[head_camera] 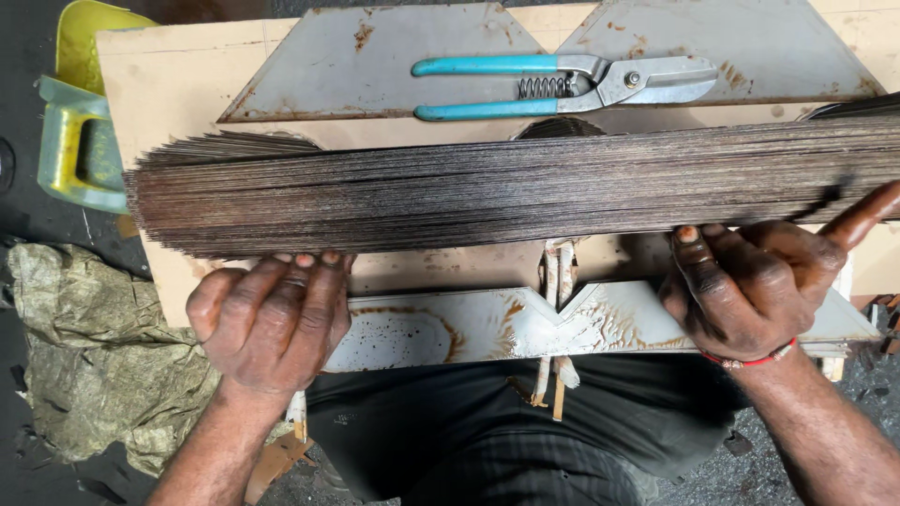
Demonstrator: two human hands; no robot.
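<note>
While the fingers (300, 267) of the left hand (267, 323) curl down tight, their tips press against the near edge of the long stack of thin dark metal strips (506, 187), knuckles bunched, closed against it rather than wrapped around it. Over on the other side, the right hand (750, 281) does much the same: its fingers bend against the near edge of the stack, while the forefinger stretches out along the stack's right end, touching the top sheets. A red thread band (750, 359) circles that wrist.

The stack itself lies crosswise on the surface (169, 84), a pale board, running from near its left side off past the right edge of view, its left end fanned slightly.

Just under the hands sits a rusty sheet-metal piece with a notched top edge (525, 323), and thin pale strips (555, 281) poke out at its middle. Beyond the stack lie two angled grey metal plates (375, 66), spotted with rust, and across them rest tin snips with blue handles (562, 84), blades pointing right. Off the left side stands a yellow-and-green plastic container (75, 141), with crumpled greenish sacking (94, 356) on the floor nearer the person.
</note>
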